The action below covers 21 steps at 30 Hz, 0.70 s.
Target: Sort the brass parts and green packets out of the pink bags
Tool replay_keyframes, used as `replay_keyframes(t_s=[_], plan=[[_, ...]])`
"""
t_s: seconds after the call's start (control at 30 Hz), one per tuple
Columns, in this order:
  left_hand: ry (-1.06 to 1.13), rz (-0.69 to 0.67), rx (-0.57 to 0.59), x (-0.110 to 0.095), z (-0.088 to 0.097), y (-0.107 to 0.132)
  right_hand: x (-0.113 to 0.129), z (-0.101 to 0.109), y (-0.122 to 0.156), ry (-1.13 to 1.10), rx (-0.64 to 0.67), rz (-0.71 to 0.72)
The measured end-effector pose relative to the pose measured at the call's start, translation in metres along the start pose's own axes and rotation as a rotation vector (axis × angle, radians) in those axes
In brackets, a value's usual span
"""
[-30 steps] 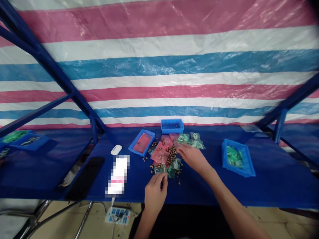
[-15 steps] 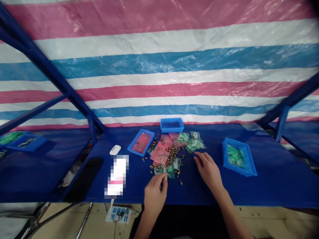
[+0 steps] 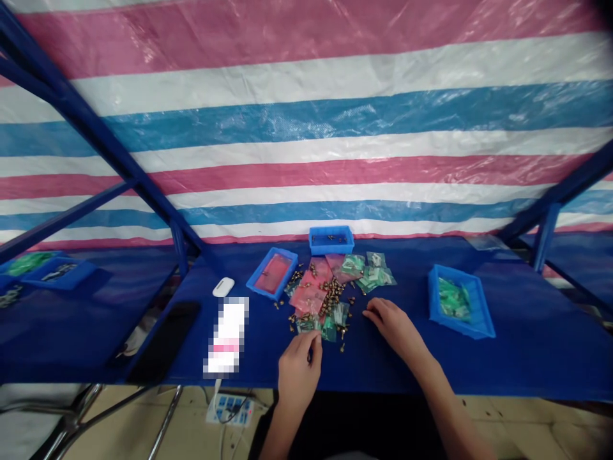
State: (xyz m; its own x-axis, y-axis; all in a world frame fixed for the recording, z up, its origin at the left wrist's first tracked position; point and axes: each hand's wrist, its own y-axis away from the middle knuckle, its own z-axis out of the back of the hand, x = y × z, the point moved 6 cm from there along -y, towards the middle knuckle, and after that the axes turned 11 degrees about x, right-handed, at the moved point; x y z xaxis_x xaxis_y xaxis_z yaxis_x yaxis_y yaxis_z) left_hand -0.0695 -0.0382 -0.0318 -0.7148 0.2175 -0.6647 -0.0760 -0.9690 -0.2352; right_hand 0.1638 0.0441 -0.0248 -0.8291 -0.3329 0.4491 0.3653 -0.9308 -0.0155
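My left hand (image 3: pixel 297 371) rests at the table's front edge, its fingertips pinched on a small clear bag (image 3: pixel 308 326) at the near side of the pile. A heap of small brass parts (image 3: pixel 330 294) lies mixed with pink bags (image 3: pixel 309 291) and green bags (image 3: pixel 371 273) on the blue table (image 3: pixel 527 358). To the right of the heap, my right hand (image 3: pixel 395 322) lies on the cloth with fingers curled low and pointing left; I cannot make out anything in it.
Blue trays stand around the pile: one with pink bags (image 3: pixel 272 273), a small one at the back (image 3: pixel 331 240), one with green bags (image 3: pixel 460 301) at the right. A white case (image 3: pixel 223 287), a dark phone (image 3: pixel 165 338) and a blurred white packet (image 3: pixel 227 335) lie left. A striped tarp hangs behind.
My right hand drew back from the middle of the pile to the cloth on its right, then slid a little left again. The left hand stayed put.
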Motion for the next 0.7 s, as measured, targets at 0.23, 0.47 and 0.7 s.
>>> replay_keyframes(t_s=[0.23, 0.47, 0.7], plan=[[0.001, -0.019, 0.004, 0.000, 0.000, 0.001, 0.027, -0.002, 0.010, -0.155, 0.249, 0.129], [-0.008, -0.017, 0.000, 0.000, 0.000, 0.000, 0.057, 0.093, -0.066, -0.217, -0.211, 0.151], [-0.004, 0.000, -0.037, -0.001, 0.003, 0.000, 0.031, 0.032, -0.044, -0.306, -0.140, 0.010]])
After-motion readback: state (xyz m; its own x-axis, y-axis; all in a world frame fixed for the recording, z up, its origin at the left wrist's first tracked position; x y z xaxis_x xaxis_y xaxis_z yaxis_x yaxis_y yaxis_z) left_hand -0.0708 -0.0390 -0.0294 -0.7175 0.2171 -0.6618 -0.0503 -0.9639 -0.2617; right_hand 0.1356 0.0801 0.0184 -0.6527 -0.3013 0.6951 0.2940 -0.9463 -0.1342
